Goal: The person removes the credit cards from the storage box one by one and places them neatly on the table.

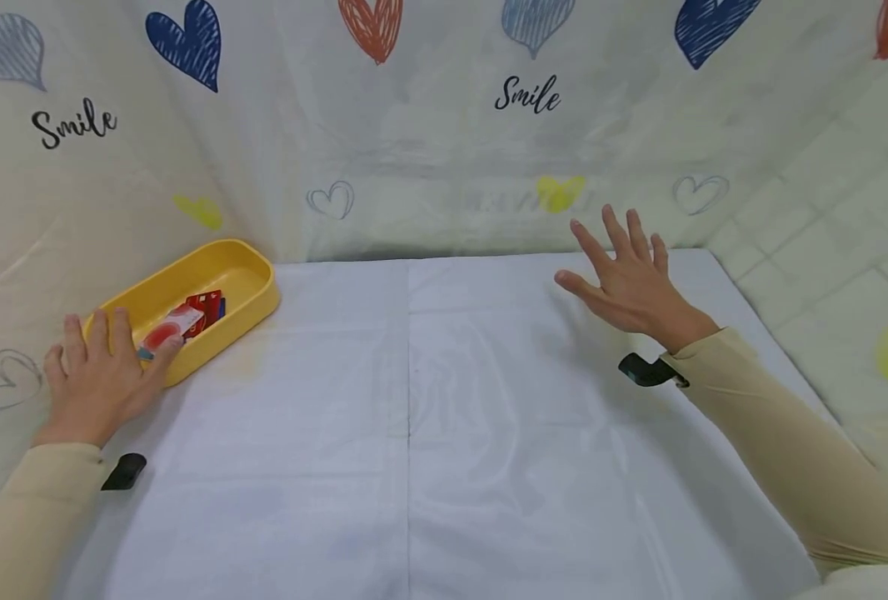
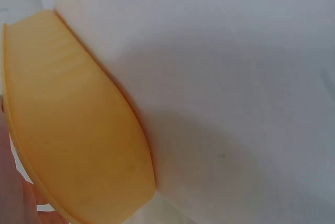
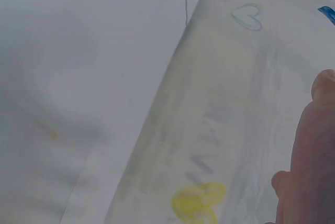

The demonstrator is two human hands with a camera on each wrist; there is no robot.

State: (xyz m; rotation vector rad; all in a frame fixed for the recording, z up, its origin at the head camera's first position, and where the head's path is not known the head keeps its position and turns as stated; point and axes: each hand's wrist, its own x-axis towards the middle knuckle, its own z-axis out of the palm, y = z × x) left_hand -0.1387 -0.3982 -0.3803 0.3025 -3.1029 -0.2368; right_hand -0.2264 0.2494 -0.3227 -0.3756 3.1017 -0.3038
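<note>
A yellow oblong tray (image 1: 228,329) stands at the left of the white-covered table. In it lie a red packet (image 1: 206,310) with a blue edge and a pink-and-white packet (image 1: 174,325). My left hand (image 1: 99,379) is at the tray's near left end, its fingers extended over the rim and the thumb by the near side wall. In the left wrist view the tray's outer wall (image 2: 78,119) fills the left side, and only a bit of the hand shows at the edge. My right hand (image 1: 631,287) hovers near the table's far right edge with spread fingers, holding nothing.
A white cloth (image 1: 406,433) with a centre crease covers the table. Behind it hangs a pale sheet (image 1: 429,125) printed with hearts and the word Smile. Black straps (image 1: 650,371) show at both wrists.
</note>
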